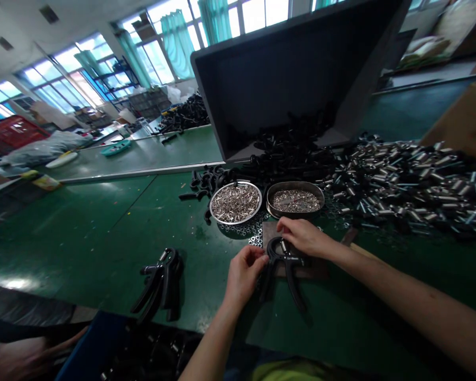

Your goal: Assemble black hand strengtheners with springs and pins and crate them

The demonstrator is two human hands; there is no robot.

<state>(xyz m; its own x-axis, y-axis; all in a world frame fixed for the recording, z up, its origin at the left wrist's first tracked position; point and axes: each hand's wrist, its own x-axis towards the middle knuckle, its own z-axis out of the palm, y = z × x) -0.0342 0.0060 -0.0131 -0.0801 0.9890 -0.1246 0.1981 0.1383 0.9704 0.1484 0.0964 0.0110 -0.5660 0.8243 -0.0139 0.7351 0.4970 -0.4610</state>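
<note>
A black hand grip with a metal spring [289,270] lies over a brown metal plate [313,269] on the green table, its two handles spread toward me. At its left side is my left hand [244,272], closed, with thumb and fingertips pressed together; what they hold is too small to name. My right hand [301,235] reaches over the plate from the right, just above the spring end, its thumb and finger pinched together with any held piece hidden. Small metal nuts [256,238] are scattered left of the plate.
A round dish of metal pins [236,203] and an oval tin [295,199] stand behind the plate. Spring parts [420,185] are heaped right, below a large grey bin [289,79]. Assembled grips [162,283] lie left. Another person's hand [27,357] is at lower left.
</note>
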